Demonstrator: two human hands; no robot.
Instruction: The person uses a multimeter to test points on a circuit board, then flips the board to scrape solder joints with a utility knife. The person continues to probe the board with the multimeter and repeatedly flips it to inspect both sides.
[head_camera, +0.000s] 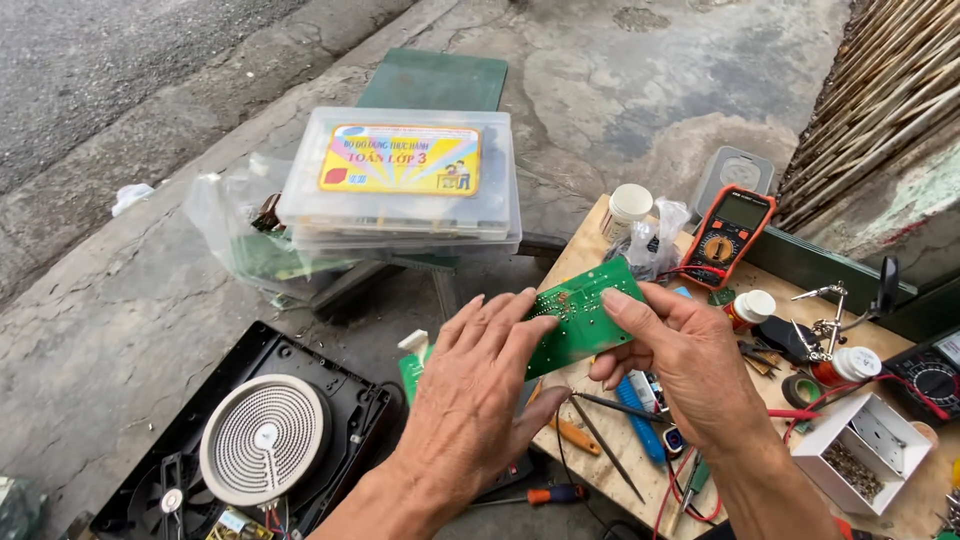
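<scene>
Two hands pinch a green circuit board (578, 318): left hand (478, 385) fingers spread along its near edge, right hand (680, 360) thumb and fingers gripping its right end. It is apparently under inspection above the wooden worktable (905, 500); an opened cooktop (262, 440) lies left of the board.

Outdoor roadside repair spot, concrete pavement (150, 300), wooden board (590, 440) of tools, multimeter (728, 236), opened cooker (250, 440)

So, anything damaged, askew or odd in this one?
Yes. An electric cooker lies on the concrete with its top cover off, heating coil and fan exposed. Both hands, left hand and right hand, hold its loose green circuit board.
</scene>
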